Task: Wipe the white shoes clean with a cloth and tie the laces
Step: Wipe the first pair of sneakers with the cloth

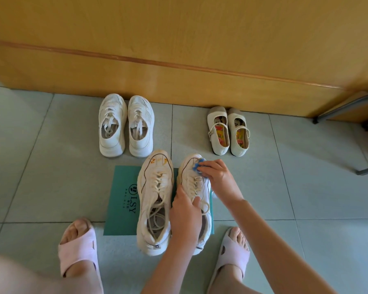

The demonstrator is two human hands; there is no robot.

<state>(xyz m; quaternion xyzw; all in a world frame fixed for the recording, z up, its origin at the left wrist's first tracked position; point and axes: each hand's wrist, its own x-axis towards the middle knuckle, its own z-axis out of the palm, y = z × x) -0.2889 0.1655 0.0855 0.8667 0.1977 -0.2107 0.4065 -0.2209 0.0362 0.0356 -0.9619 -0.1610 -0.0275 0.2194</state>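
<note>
- The left hand (186, 215) reaches forward from a bare forearm that enters at the bottom middle. It lies palm down over the inner side of the gripped shoe (188, 172), with the thumb hooked across the laces near the tongue. The fingers curl round that side, so the hand holds the shoe firmly around its middle.
- The right hand (218, 177) comes in from the lower right on a long bare forearm, with the wrist bent towards the toe. Its curled fingertips pinch a small blue cloth (198, 165) and press it onto the shoe's toe cap.
- The cloth sits ahead of the left hand's hold, at the far end of the same shoe, and only a bunched edge shows beyond the fingers.
- On the near left, a foot in a pink slipper (79, 251) stands on the grey tiled floor (40, 166).
- A green printed sheet (123, 200) lies under both task shoes.
- The stained shoe (155, 200) stands upright just left of the gripped one, with orange marks on its toe and its laces loose inside the opening.
- A second slipper (232, 255) is on the foot at the near right.
- Farther off, a pair of white sneakers (113, 141) and a pair of cream strap shoes (212, 122) stand against a wooden cabinet (179, 49).
</note>
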